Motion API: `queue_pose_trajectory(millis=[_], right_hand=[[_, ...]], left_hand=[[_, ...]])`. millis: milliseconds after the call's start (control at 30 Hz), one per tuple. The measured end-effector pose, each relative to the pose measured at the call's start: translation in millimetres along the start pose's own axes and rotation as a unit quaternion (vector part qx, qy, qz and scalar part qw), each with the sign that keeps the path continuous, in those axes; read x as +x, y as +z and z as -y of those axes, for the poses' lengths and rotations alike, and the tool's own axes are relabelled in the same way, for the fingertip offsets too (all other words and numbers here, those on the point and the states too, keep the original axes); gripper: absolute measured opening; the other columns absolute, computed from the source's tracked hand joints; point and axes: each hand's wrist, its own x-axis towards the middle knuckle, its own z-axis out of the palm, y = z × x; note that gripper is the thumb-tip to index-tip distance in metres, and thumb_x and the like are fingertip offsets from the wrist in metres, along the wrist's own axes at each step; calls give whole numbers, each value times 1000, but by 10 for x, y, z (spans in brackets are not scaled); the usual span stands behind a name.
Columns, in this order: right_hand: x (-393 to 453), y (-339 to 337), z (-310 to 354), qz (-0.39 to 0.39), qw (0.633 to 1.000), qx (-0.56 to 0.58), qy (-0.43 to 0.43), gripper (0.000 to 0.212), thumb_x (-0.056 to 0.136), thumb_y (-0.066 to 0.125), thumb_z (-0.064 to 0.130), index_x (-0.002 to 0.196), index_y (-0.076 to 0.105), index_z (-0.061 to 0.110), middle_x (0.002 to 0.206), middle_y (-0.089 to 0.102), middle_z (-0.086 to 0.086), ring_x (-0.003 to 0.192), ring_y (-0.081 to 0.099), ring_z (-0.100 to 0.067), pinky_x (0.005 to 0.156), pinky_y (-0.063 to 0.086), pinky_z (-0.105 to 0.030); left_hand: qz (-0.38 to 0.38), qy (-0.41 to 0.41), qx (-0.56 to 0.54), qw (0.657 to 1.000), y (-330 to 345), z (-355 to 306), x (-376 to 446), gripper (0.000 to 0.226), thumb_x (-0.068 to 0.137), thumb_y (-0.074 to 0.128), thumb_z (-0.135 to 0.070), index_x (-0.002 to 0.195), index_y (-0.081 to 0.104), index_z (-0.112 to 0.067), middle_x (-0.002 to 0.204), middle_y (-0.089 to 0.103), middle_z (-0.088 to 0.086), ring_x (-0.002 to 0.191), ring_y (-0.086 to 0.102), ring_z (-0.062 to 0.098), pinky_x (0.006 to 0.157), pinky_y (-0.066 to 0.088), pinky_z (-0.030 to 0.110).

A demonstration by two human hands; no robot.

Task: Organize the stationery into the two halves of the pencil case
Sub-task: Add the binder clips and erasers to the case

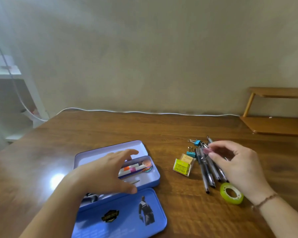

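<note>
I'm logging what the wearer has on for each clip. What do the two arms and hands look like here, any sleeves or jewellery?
Both forearms are bare, with no sleeves in view. The right hand has a thin beaded bracelet in brownish tones round its wrist. The left hand shows no ring, watch or bracelet. No gloves on either; nails look short and unpainted.

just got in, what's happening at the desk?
A person is sorting stationery into an open blue tin case. The left hand hovers open over it. The right hand pinches a small pink item above the pens. Binder clips, a staple box and tape lie on the desk.
</note>
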Motion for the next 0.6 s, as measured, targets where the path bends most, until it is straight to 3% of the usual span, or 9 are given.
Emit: queue_pose_trajectory(millis=[133, 267, 400, 467, 600], right_hand=[[-55, 76, 322, 31, 996, 66, -45, 27, 74, 78, 2, 81, 76, 29, 84, 72, 18, 88, 65, 2, 74, 47, -6], [-42, 412, 698, 151, 978, -2, -146, 23, 75, 77, 1, 78, 79, 24, 84, 68, 14, 82, 63, -3, 75, 48, -13], [89, 794, 849, 199, 975, -25, -97, 26, 80, 67, 1, 82, 78, 24, 85, 71, 12, 82, 62, -2, 78, 52, -23], [113, 926, 846, 208, 972, -63, -86, 23, 83, 66, 7, 82, 77, 28, 86, 72, 15, 87, 60, -5, 81, 52, -30], [74, 1073, 826, 195, 968, -127, -95, 21, 87, 64, 15, 85, 74, 33, 91, 69, 19, 94, 53, -8, 82, 48, -30]], left_hand=[[-10, 48, 10, 999, 39, 11, 13, 95, 68, 71, -69, 146, 22, -46, 148, 31, -26, 135, 30, 2, 106, 33, 25], [-10, 85, 0, 996, 44, 37, 42, 82, 68, 68, -72, 140, 37, -46, 135, 41, -27, 123, 39, 0, 101, 40, 27], [-73, 81, -43, 993, 86, 42, 109, 45, 84, 61, -62, 125, 56, -44, 120, 54, -23, 105, 53, 0, 86, 44, 20], [-88, 81, -58, 991, 100, 25, 141, 31, 90, 61, -50, 120, 62, -42, 115, 58, -19, 99, 58, 3, 86, 48, 24], [-90, 77, -31, 992, 121, 44, 178, 28, 90, 61, -33, 116, 64, -42, 109, 60, -14, 94, 59, 9, 84, 51, 31]])
